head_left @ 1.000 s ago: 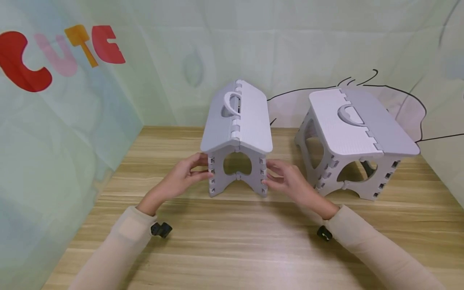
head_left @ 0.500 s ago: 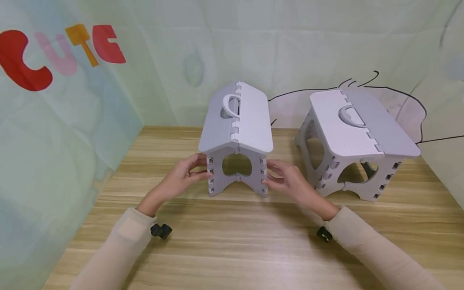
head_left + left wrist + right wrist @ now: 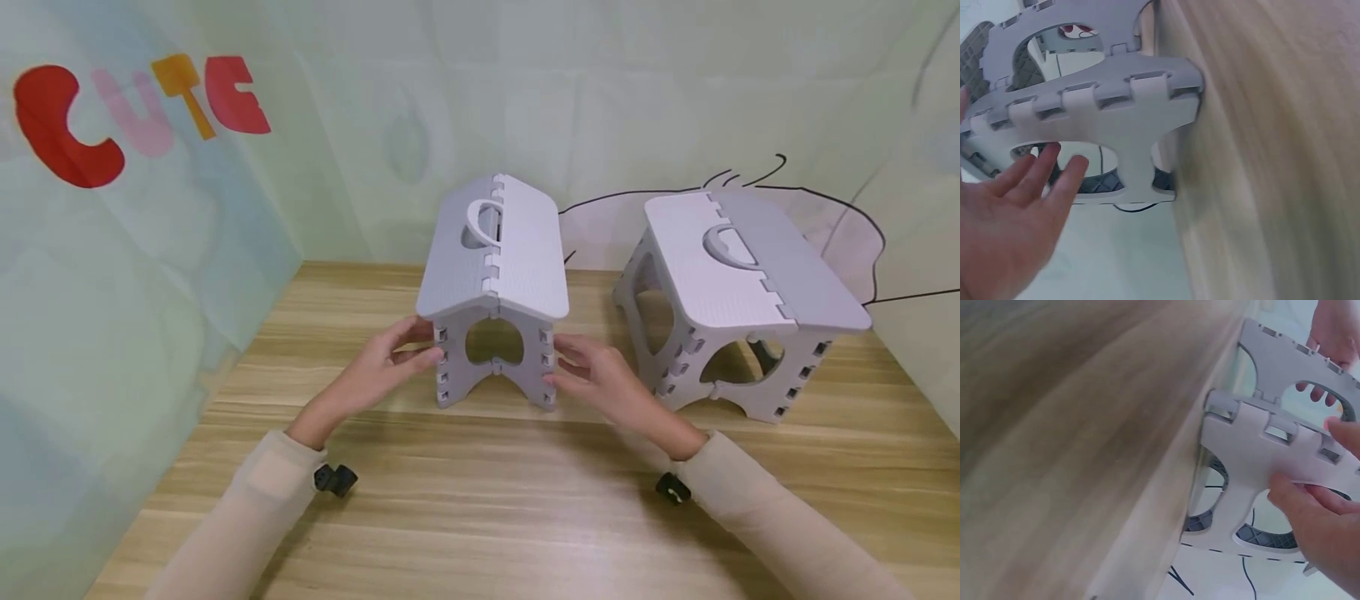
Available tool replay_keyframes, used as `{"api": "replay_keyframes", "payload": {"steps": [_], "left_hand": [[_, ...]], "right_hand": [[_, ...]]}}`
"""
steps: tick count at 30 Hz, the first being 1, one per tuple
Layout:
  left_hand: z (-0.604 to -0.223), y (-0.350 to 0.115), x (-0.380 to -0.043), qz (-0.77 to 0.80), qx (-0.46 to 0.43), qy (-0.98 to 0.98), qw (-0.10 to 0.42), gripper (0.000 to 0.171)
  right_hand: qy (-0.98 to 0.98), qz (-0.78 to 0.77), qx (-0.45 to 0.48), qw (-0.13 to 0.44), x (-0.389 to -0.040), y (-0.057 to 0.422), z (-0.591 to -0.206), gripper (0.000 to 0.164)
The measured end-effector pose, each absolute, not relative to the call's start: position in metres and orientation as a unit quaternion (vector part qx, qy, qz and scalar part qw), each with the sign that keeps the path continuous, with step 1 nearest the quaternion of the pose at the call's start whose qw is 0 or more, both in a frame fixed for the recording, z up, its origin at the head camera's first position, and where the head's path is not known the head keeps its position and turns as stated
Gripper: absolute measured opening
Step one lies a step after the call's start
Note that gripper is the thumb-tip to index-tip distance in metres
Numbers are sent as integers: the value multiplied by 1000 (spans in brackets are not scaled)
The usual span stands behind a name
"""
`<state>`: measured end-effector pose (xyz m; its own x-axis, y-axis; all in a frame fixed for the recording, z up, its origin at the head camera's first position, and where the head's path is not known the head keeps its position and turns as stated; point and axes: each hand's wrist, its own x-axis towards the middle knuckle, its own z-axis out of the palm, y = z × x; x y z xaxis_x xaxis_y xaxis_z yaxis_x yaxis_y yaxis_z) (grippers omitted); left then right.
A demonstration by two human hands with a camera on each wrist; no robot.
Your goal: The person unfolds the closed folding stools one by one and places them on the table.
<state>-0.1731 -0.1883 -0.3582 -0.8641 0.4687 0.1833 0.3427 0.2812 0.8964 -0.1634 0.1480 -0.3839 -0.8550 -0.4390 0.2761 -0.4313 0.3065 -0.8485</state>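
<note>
A grey and white folding step stool (image 3: 525, 250) stands upright on the table, its two-part top peaked like a roof and its front panel bent at the middle hinge. At its left side is my left hand (image 3: 372, 367), fingertips at the side panel. The left wrist view shows this hand (image 3: 1013, 231) with fingers extended across the panel's oval opening. My right hand (image 3: 600, 375) touches the opposite side. In the right wrist view, its thumb is at the hinged edge, one finger lies on the side panel (image 3: 1247, 450), and another reaches into the opening.
A second folding step stool (image 3: 731, 308) stands to the right with its top flat. The wooden table (image 3: 480, 500) runs back to a printed cloth backdrop (image 3: 360, 133) with coloured letters on its left side.
The head view has shifted slightly. Both hands stay at the sides of the peaked stool, whose top looks very slightly wider than one second ago.
</note>
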Motion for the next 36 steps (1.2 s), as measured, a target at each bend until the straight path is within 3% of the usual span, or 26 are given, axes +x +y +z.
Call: {"api": "replay_keyframes", "payload": {"steps": [7,14,22,36], "left_hand": [[-341,-195,-176,508,223,830,-54,48],[-321,-189,-182,506,242,820,-116,52],[-294,-175,-191,439,242,858,-110,66],[-272,-148,-209,367,308,876,-55,80]], "right_hand": [[827,-512,-233,-3,-159,155,-366,80],[844,-493,-195,-86,-159,159,-345,63],[858,-446,-208,-147,-175,145,-310,66],[876,-380,-280,-95,-210,109,-275,77]]}}
